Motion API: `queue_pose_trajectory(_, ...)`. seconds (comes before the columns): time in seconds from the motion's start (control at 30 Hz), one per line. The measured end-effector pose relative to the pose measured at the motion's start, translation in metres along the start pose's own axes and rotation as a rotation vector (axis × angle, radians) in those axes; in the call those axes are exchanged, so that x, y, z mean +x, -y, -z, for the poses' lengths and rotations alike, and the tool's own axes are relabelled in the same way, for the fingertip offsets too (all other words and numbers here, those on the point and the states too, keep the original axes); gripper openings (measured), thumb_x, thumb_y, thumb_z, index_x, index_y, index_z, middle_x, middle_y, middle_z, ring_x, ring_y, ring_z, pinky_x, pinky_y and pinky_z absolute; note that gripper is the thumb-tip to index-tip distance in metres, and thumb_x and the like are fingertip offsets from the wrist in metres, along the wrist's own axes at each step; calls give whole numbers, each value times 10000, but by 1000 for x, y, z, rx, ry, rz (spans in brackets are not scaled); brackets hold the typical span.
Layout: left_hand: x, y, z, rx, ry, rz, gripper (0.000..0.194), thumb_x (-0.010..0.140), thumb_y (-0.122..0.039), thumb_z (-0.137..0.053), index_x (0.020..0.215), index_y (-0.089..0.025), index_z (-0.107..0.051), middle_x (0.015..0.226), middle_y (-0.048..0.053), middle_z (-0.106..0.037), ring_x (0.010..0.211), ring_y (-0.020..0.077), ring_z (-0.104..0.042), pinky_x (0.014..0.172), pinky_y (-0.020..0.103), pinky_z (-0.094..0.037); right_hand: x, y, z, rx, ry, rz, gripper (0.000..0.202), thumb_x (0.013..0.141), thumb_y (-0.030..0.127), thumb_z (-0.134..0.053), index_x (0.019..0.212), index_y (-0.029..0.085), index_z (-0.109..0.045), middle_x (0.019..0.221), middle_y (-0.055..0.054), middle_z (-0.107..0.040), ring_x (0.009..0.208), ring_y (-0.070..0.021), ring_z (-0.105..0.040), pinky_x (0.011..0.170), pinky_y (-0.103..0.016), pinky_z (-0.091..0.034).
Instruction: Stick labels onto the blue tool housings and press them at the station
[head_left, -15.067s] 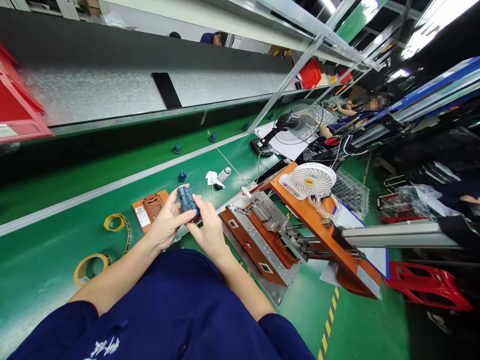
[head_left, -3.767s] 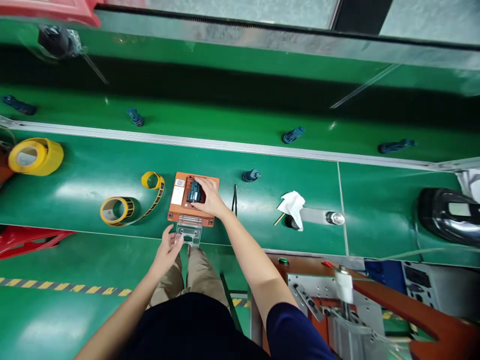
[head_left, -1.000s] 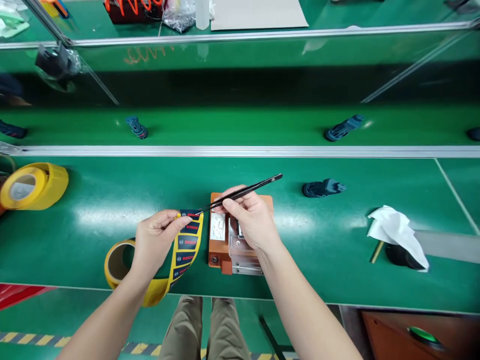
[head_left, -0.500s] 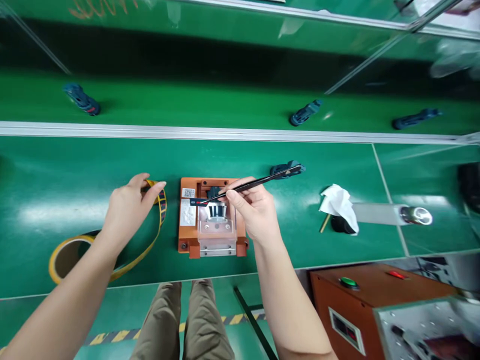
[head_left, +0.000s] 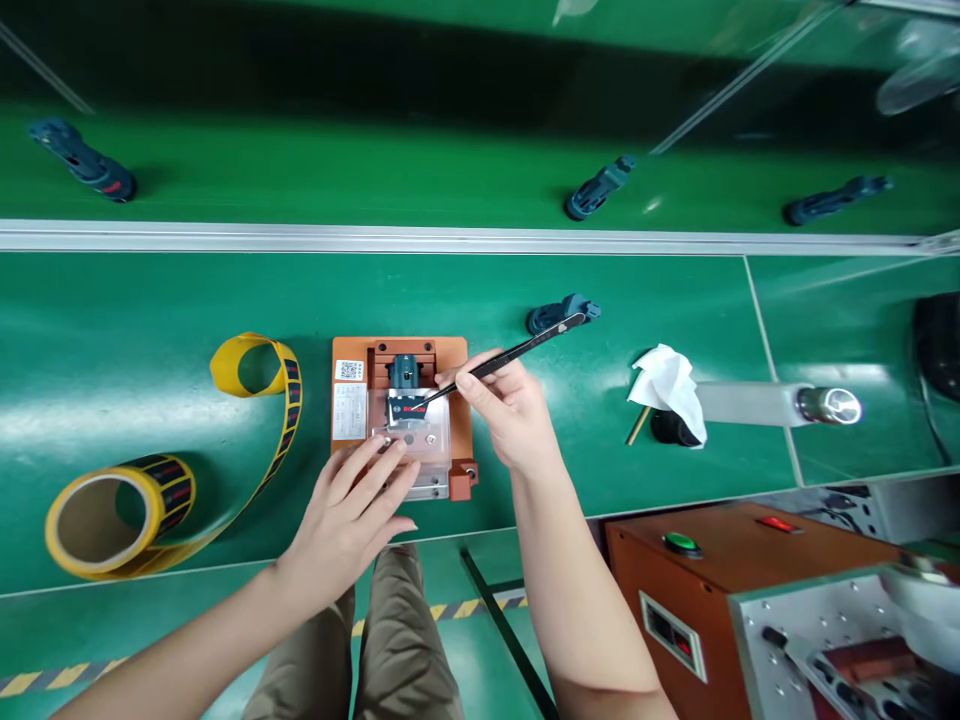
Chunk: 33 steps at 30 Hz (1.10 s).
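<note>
My right hand point(head_left: 514, 415) pinches black tweezers point(head_left: 525, 348), whose tip touches a dark label point(head_left: 407, 408) with red BOSCH lettering. The label lies at the window of a clear plastic plate point(head_left: 439, 436) on an orange fixture point(head_left: 460, 420). Behind that plate, a dark blue tool housing point(head_left: 405, 370) sits in the fixture's slot. My left hand point(head_left: 349, 520) is open, fingers spread over the front left of the clear plate; it holds nothing. Whether the label is fully stuck down, I cannot tell.
On the left stands a yellow label roll point(head_left: 120, 515) with its loose strip point(head_left: 289, 420) curling up. A blue housing point(head_left: 564, 312) lies behind the tweezers. To the right are a white cloth point(head_left: 667, 388), a metal-capped bottle point(head_left: 829, 405) and an orange machine point(head_left: 735, 560) below the table edge.
My left hand has let go of the yellow strip and moved right onto the fixture. The tweezers have carried the label from the fixture's left side onto the clear plate's window.
</note>
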<state>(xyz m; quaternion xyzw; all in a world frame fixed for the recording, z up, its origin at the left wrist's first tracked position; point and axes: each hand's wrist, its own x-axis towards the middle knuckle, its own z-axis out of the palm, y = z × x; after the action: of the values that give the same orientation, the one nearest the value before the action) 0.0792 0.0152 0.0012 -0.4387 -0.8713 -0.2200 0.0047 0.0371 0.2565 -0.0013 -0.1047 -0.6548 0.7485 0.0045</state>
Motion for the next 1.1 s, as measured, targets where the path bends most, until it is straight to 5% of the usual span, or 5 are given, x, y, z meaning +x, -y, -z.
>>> queue_pose_trajectory(0.17,-2,-3,-8,22,-27,46,444,931,-190,-643,1370,-179,-576,1431,120,-591,1379,327,-465,1113,501,-368,1,-3,2,6,16,1,227,878,421,-725,941,229,-620,935,-30,-747,952,-205,-715,891,-382,-561)
queue_pose_trajectory(1.1,-2,-6,-11,-22,-70,73,488,900,-135,-684,1372,-168,-566,1424,133,-594,1382,327,-457,1106,522,-367,2,-12,6,53,25,27,139,888,311,-727,937,212,-643,898,-12,-744,902,-166,-718,869,-329,-555)
